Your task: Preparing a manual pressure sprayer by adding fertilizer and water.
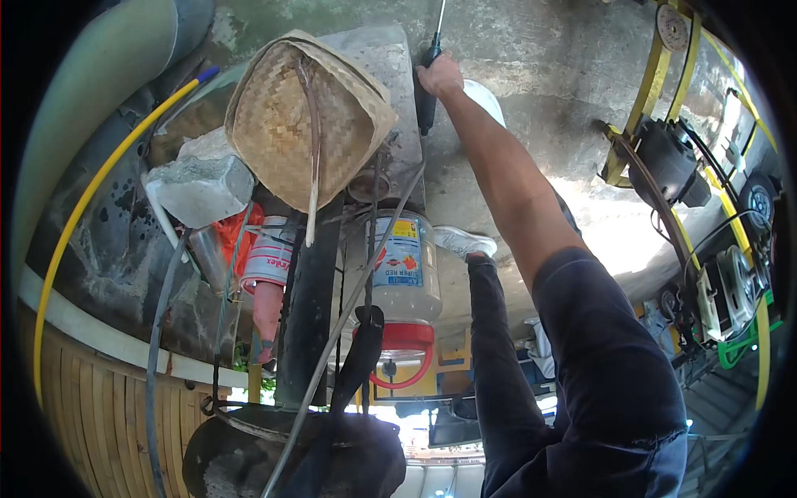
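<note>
My right hand (441, 76), at the upper middle, is closed around a black tool handle (427, 103) with a thin metal rod running up to the top edge. Beside my wrist lies a white rounded thing (484, 99), partly hidden by my forearm. To the left, a woven bamboo fan (348, 112) with a wooden stick rests by a grey concrete block (367, 50). Nearer the middle is a clear plastic jar (405, 280) with a red lid, bearing a label. Left of it are a paint can (268, 255) and a black metal post (305, 311). My left hand is out of view.
Rough concrete floor (529, 37) spans the top. At left are a broken concrete block (202, 190), a yellow hose or rod (87, 193) and grey cables (165, 317). At right stands a yellow frame with machine parts (666, 162). My shoe (464, 241) is near the jar.
</note>
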Motion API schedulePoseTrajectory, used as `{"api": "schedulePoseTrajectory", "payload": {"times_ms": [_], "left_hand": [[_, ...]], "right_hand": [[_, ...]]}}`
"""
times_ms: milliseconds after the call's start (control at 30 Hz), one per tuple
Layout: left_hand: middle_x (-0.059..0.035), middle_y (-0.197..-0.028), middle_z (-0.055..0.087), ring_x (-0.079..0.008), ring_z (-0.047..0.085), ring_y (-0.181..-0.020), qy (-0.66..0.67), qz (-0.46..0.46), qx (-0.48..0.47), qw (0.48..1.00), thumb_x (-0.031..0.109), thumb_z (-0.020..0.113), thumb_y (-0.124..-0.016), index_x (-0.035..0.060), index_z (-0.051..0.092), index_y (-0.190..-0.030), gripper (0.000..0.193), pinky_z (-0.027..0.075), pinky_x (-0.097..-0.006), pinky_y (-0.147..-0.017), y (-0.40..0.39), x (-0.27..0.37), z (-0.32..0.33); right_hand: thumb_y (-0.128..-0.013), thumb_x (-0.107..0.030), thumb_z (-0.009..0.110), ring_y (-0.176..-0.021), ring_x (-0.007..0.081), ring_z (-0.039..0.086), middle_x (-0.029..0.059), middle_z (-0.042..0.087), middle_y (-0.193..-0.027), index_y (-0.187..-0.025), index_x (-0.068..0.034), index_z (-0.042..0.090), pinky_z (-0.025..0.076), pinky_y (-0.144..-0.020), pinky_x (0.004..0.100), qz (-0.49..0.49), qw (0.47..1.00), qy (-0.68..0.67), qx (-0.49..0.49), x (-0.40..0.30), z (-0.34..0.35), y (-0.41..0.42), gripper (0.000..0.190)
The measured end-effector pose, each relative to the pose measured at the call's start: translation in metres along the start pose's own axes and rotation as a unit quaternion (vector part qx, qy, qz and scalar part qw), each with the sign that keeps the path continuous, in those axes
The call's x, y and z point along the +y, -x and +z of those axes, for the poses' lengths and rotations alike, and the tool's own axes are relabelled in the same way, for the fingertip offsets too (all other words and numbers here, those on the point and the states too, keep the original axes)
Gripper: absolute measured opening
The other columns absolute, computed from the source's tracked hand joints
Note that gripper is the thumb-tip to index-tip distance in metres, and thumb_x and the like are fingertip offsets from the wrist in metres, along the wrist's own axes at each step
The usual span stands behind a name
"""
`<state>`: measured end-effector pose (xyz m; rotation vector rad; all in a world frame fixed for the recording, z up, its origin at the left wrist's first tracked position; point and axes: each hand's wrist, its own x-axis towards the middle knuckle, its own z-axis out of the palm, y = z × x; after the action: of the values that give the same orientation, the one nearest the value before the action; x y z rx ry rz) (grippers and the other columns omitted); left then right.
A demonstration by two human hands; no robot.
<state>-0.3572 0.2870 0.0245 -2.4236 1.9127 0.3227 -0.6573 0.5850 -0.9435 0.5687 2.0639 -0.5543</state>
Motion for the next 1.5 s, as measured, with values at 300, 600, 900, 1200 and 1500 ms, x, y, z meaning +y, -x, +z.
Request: {"api": "schedulePoseTrajectory", "payload": {"times_ms": [300,600,900,1200,1500], "left_hand": [[0.0018,-0.089,0.058,-0.0084,0.053,-0.079,0.062,0.038,0.038,0.997,0.061,0.058,-0.096,0.0097,0.065,-0.12,0.057,0.044,-0.0329,-0.066,-0.001,-0.013,-0.004],[0.0061,-0.061,0.036,-0.0048,0.034,-0.049,0.379,-0.057,-0.334,0.861,0.036,0.058,-0.108,0.015,0.044,-0.077,0.04,0.025,-0.0235,-0.042,0.058,0.049,0.027],[0.0069,-0.057,0.033,-0.0051,0.031,-0.044,0.389,0.114,-0.329,0.853,0.032,0.063,-0.105,0.0152,0.042,-0.072,0.042,0.024,-0.0251,-0.039,0.112,-0.029,0.003],[0.0069,-0.059,0.035,-0.0019,0.031,-0.043,0.406,0.249,-0.362,0.801,0.032,0.061,-0.107,0.0133,0.044,-0.078,0.038,0.024,-0.0203,-0.038,0.215,-0.121,-0.138],[0.0086,-0.064,0.04,-0.0003,0.035,-0.048,0.351,0.246,-0.376,0.822,0.026,0.063,-0.105,0.0121,0.051,-0.088,0.025,0.025,-0.0203,-0.039,0.313,-0.226,-0.141]], "right_hand": [[-0.09,-0.024,0.071,-0.103,0.0531,0.063,0.0348,0.063,-0.104,-0.114,0.003,0.041,0.05,-0.09,0.0558,-0.135,0.976,-0.162,0.053,-0.004,-0.103,0.12,0.046],[-0.09,-0.015,0.07,-0.103,0.0512,0.061,0.0328,0.059,-0.106,-0.12,0.001,0.042,0.049,-0.091,0.054,-0.344,0.918,-0.194,0.026,-0.088,-0.293,0.381,0.044],[-0.093,-0.023,0.074,-0.093,0.0383,0.065,0.0251,0.063,-0.101,-0.124,0.001,0.044,0.051,-0.084,0.0468,-0.578,0.777,-0.193,0.159,-0.135,-0.485,0.641,0.049],[-0.09,-0.042,0.081,-0.082,0.0291,0.063,0.0152,0.063,-0.095,-0.124,-0.004,0.051,0.051,-0.073,0.0422,-0.667,0.64,-0.27,0.269,-0.07,-0.638,0.805,0.06],[-0.097,-0.023,0.074,-0.067,0.0094,0.056,0.0013,0.059,-0.085,-0.108,-0.006,0.055,0.049,-0.059,0.0262,-0.728,0.556,-0.371,0.154,0.013,-0.747,0.939,0.028]]}}
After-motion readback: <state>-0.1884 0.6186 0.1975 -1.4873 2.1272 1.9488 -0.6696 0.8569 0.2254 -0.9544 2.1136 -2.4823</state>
